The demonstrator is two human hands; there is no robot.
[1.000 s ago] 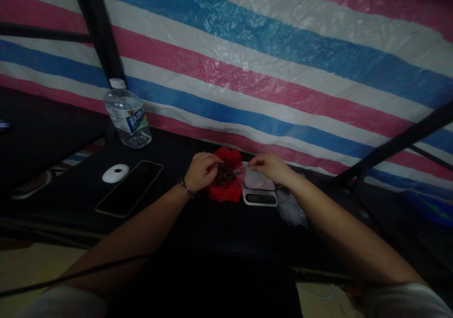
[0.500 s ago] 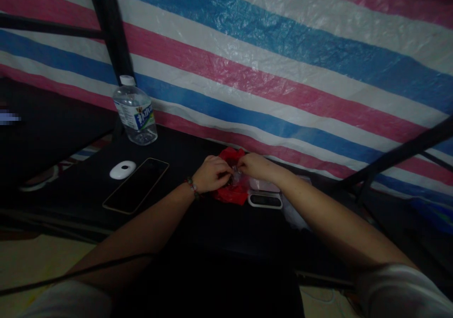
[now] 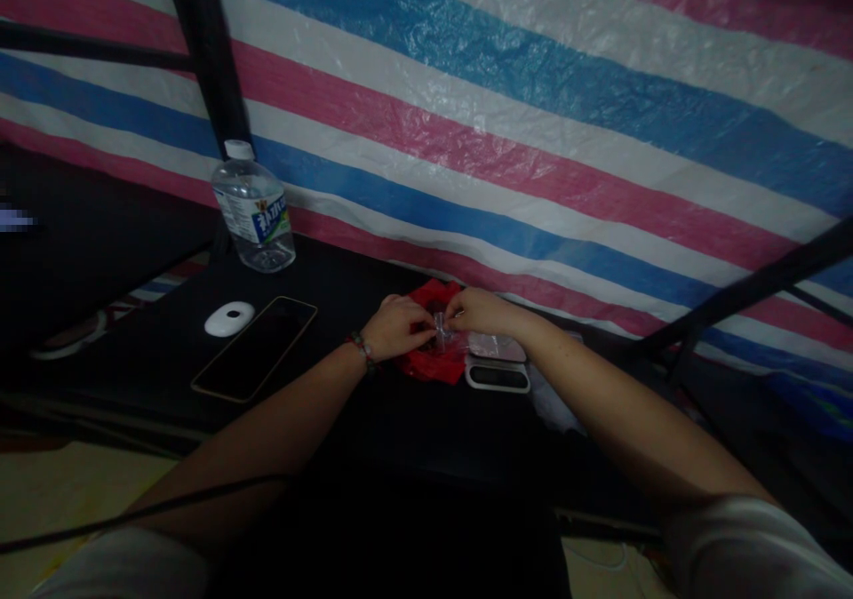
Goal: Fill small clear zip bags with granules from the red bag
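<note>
Over a crumpled red plastic bag (image 3: pixel 436 370), both hands pinch a small clear plastic bag (image 3: pixel 441 333). My left hand (image 3: pixel 398 327), with a beaded bracelet (image 3: pixel 363 351) at the wrist, is closed on its left side. From the right, my right hand (image 3: pixel 484 312) grips its other side, fingers pressed together. Dark contents show faintly in the red bag, too dim to name. Just right of it lies a small digital scale (image 3: pixel 498 376) with a pale platform, partly under my right forearm.
A clear plastic bottle (image 3: pixel 254 212) with a white cap stands at the back left. In front of it lie a white oval device (image 3: pixel 229 319) and a smartphone (image 3: pixel 255 350). Clear plastic (image 3: pixel 556 408) lies beside the scale. Striped sheeting (image 3: pixel 466 137) hangs behind, with dark metal bars.
The small clear bag now looks more upright and stretched between my fingers. My right hand has shifted very slightly; the other things lie as before.
</note>
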